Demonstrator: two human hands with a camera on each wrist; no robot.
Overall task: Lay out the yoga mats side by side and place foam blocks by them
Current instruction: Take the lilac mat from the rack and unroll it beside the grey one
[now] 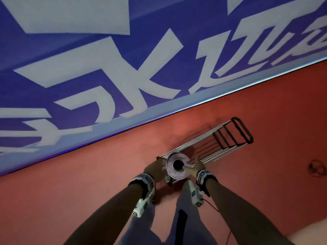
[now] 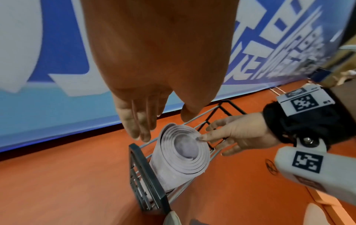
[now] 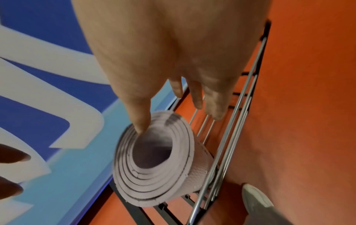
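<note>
Lilac foam was all the right hand [image 3: 173,64] had contact with: its thumb tip sat on the inner rim of the rolled yoga mat [image 3: 154,159], while the other fingers [image 3: 213,100] hung straight and spread over the rack's chrome rods, gripping nothing. The left hand [image 2: 134,118] hovered flat and open just beside the roll's far side, fingers extended, not clearly touching it. The mat stood on end in one end of a low wire rack [image 1: 221,138] on the orange floor [image 1: 106,174], near a blue-and-white printed banner [image 1: 88,59].

The grip looked like the weak point. A thumb hooked only into the core would likely pull the inner coils upward, telescoping the roll rather than lifting it whole. If the left hand did not close round the outside, the roll could tip against the rods or unfurl within the rack. The light frame might also drag or tip if the mat snagged on its black end piece [image 2: 146,179]. A white shoe [image 3: 256,196] stood close to the rack, so a step forward could knock it.
</note>
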